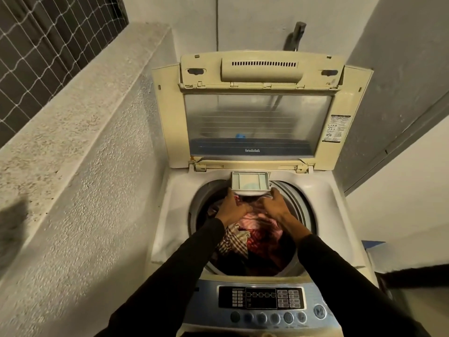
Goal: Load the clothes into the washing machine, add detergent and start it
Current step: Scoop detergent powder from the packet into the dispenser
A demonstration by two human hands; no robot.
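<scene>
With the clothes (245, 235) already heaped in the drum at the lower middle of the frame, the step in hand looks to be the detergent one: both hands are up at the small detergent drawer (250, 183) that juts out over the drum's far rim, just below the hinge of the raised lid (257, 122). The left hand (232, 206) reaches up to the drawer's near left corner, fingers touching its underside or edge; the right hand (273, 203) meets the near right corner the same way. Whether the fingers curl around the drawer front or merely press against it I cannot tell, since the fingertips are hidden under its lip and the frame is a little blurred there. A pale bluish patch shows in the drawer's middle compartment, which may be detergent already in it, though that is not certain.

If so, the next move is probably to push the drawer squarely back into its slot, both hands pressing evenly so it does not jam on one side. After that the lid has to come down over the washing machine (170, 215), and the hands must drop to the control panel (261, 297) at the bottom of the frame, where the round start button (319, 311) sits at the lower right. The checked and pink garments lie below the rim, so they should not catch the lid.
</scene>
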